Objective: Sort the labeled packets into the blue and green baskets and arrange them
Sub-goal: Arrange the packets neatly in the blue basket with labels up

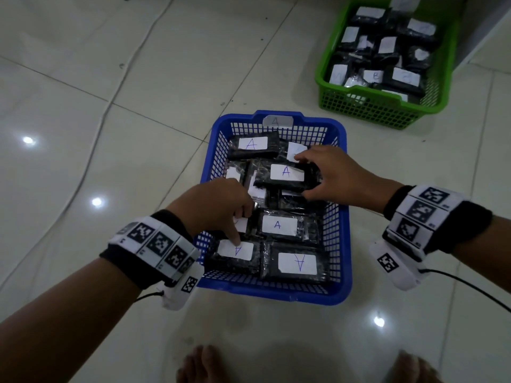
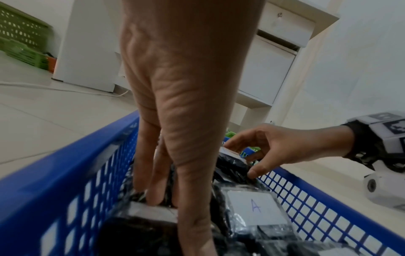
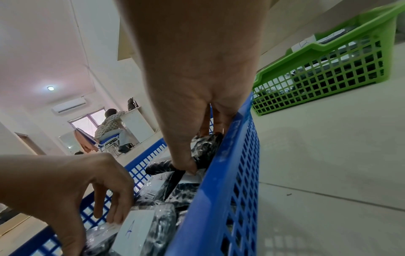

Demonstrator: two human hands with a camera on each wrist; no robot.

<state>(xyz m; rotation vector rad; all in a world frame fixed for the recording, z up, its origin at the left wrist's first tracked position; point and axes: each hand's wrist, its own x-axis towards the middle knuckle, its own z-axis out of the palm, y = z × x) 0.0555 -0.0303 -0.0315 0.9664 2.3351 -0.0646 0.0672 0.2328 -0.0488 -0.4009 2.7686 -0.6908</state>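
A blue basket tagged A sits on the floor before me, filled with several black packets with white A labels. My right hand grips one A packet in the basket's far half, thumb on its near edge and fingers over its far edge; the right wrist view shows this right hand by the basket's right wall. My left hand reaches down at the near left, thumb tip on the front-left packet's label, straight fingers pressing a packet behind it. The green basket at the far right holds several black packets, some marked B.
A white cable runs across the tiled floor on the left. My bare feet stand just before the blue basket. White furniture stands right of the green basket. Far off, a person sits at a desk.
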